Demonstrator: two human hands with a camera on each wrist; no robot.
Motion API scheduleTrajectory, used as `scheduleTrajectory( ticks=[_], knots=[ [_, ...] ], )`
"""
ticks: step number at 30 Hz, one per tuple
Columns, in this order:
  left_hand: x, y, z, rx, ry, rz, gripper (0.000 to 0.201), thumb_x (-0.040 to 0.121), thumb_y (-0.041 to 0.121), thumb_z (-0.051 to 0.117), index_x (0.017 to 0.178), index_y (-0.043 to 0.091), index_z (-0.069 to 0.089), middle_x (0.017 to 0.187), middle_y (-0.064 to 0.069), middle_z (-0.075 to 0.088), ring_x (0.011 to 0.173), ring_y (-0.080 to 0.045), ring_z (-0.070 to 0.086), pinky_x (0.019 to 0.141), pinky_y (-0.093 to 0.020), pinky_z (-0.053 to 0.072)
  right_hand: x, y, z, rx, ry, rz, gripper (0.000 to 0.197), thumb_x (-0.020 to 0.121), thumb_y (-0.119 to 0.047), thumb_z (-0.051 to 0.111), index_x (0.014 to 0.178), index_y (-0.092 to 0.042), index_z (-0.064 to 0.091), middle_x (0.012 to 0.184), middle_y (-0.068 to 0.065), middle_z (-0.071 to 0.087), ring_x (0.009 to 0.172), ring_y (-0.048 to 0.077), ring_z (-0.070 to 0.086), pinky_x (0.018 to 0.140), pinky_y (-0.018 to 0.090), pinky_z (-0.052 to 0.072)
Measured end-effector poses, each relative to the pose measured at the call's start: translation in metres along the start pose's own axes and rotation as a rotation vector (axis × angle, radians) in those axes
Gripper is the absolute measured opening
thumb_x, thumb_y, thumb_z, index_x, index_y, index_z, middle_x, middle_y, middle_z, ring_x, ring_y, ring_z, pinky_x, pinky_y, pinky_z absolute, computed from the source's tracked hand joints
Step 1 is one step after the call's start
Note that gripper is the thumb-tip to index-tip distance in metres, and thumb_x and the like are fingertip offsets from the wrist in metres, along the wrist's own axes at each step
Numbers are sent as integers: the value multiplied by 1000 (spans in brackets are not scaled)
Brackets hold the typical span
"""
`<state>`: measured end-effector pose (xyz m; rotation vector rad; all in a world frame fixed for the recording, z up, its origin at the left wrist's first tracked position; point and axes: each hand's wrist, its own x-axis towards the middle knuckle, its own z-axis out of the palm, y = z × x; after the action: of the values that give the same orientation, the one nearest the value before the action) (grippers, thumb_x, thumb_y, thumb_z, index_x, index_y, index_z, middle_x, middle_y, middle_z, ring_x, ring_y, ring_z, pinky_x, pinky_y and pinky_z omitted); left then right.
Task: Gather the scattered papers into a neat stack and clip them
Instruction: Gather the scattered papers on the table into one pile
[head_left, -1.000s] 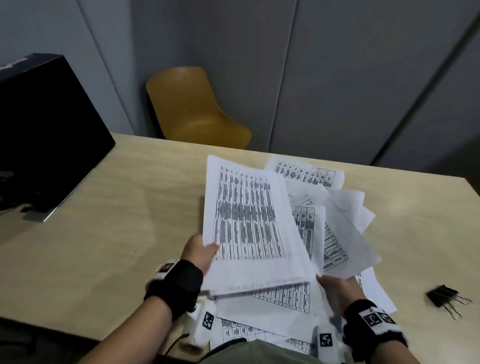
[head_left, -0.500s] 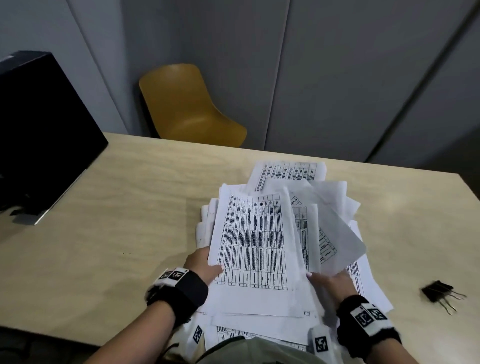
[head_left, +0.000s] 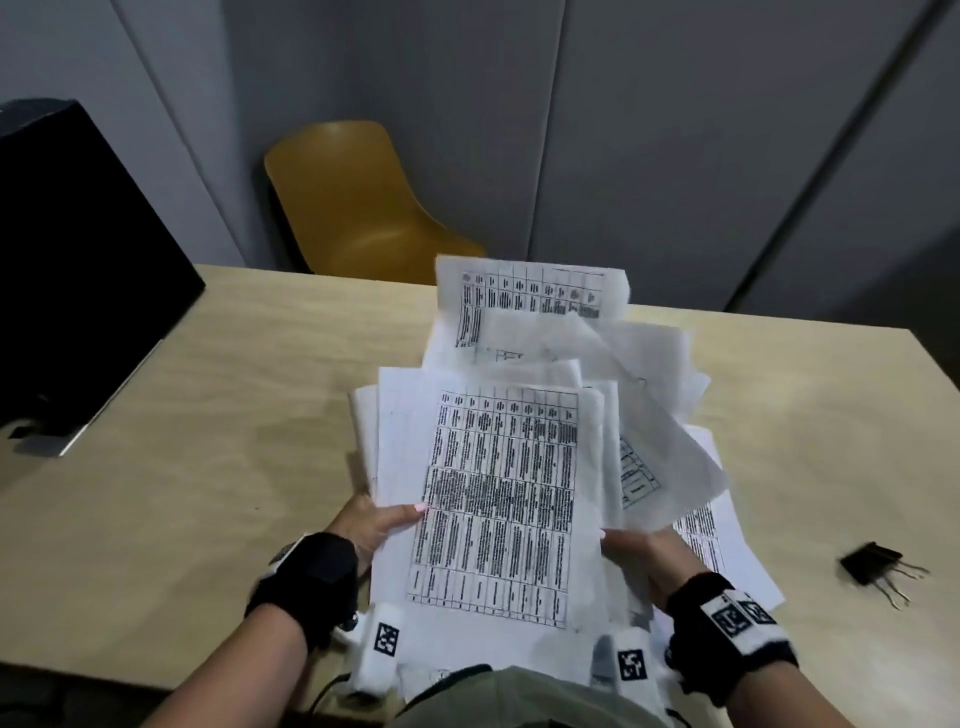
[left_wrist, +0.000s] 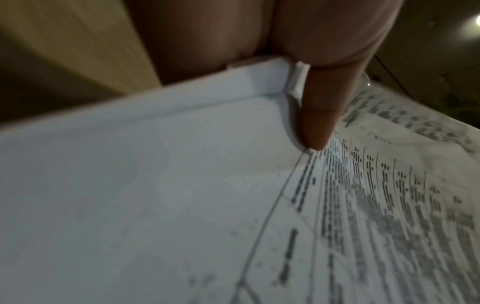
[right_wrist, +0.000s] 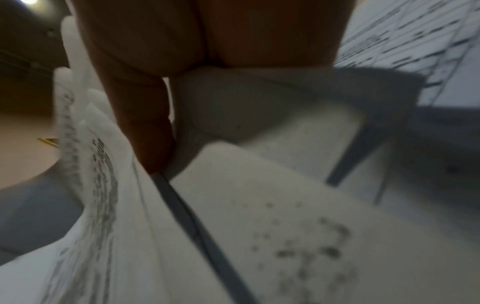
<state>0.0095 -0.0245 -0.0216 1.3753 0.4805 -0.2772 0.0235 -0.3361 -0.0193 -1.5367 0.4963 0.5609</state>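
Note:
A loose bundle of white printed papers (head_left: 498, 483) with black tables is lifted off the wooden table (head_left: 208, 415), fanned and uneven, its far sheets sticking up and to the right. My left hand (head_left: 374, 525) grips the bundle's left edge, thumb lying on the top sheet (left_wrist: 182, 205). My right hand (head_left: 639, 556) holds the right edge, thumb on top and fingers hidden under the sheets (right_wrist: 259, 226). More sheets (head_left: 727, 551) lie flat under the right side. A black binder clip (head_left: 872, 564) lies on the table to the right of my right hand.
A black monitor (head_left: 78, 270) stands at the table's left edge. A yellow chair (head_left: 353, 208) sits behind the far edge, against grey wall panels. The table's front edge runs just below my wrists.
The bundle dropped toward the table and has now been raised again, its far sheets tipping up. Both hands keep their hold on the two side edges.

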Motion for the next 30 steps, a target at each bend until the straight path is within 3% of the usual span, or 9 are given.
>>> scheduleTrajectory(
  ticks=[3, 7, 11, 15, 18, 21, 24, 27, 30],
  knots=[
    [0, 4, -5, 9, 13, -2, 37, 54, 9, 73, 90, 14, 64, 77, 8, 75, 83, -12, 69, 93, -30, 44, -5, -8, 8, -22, -3, -33, 16, 66, -3, 70, 78, 5, 65, 72, 22, 68, 63, 30, 65, 72, 44, 56],
    [5, -6, -10, 63, 51, -94, 50, 60, -6, 75, 107, 1, 59, 84, -4, 73, 101, -28, 60, 107, -45, 36, -13, -15, 24, -11, -65, -6, 10, 75, 2, 61, 69, -1, 53, 40, 2, 59, 33, 11, 55, 37, 16, 43],
    [4, -17, -16, 56, 196, -86, 53, 73, -11, 64, 123, -8, 49, 116, -24, 61, 108, -32, 57, 108, -47, 35, 7, -7, 25, 11, -46, -61, 64, 51, -21, 77, 103, 7, 53, 66, 4, 71, 60, 19, 67, 63, 30, 54],
    [5, -29, -33, -21, 277, -102, 53, 65, 8, 77, 112, -4, 56, 118, -21, 62, 116, -38, 55, 108, -57, 30, 10, -10, 9, -124, 40, -216, 22, 83, -3, 63, 99, -17, 56, 102, 15, 67, 77, 14, 67, 67, 25, 51],
    [-2, -32, -39, -49, 314, -94, 13, 76, -2, 65, 88, 1, 61, 114, -19, 61, 112, -34, 55, 110, -51, 29, 15, -11, -22, -332, 432, -258, 35, 82, -9, 66, 115, -14, 56, 117, 19, 62, 93, 26, 60, 79, 30, 50],
    [-3, -37, -44, -79, 333, -65, 12, 77, -6, 61, 82, 4, 62, 116, -19, 59, 110, -31, 55, 111, -49, 30, 13, -14, -48, -654, 758, -26, 76, 73, -35, 74, 137, -18, 36, 136, 23, 41, 124, 39, 39, 102, 48, 35],
    [2, -46, -48, -134, 334, -83, 19, 69, 1, 68, 87, 3, 65, 120, -24, 60, 115, -38, 55, 108, -55, 33, 7, -11, -50, -744, 695, 32, 102, 66, -42, 78, 145, -20, 17, 141, 23, 32, 129, 40, 30, 106, 50, 29],
    [4, -47, -49, -137, 332, -96, 16, 70, 2, 68, 86, 4, 65, 119, -23, 61, 115, -37, 55, 108, -55, 32, 7, -3, -34, -747, 561, -58, 108, 68, -27, 80, 147, -23, 6, 141, 21, 32, 127, 40, 37, 103, 47, 36],
    [7, -52, -52, -154, 337, -109, 31, 60, 12, 75, 88, 3, 66, 119, -21, 62, 116, -37, 54, 109, -55, 30, 10, 1, -18, -595, 496, -122, 98, 74, -11, 73, 146, -27, 7, 130, 21, 52, 101, 34, 58, 84, 36, 46]
  ],
)
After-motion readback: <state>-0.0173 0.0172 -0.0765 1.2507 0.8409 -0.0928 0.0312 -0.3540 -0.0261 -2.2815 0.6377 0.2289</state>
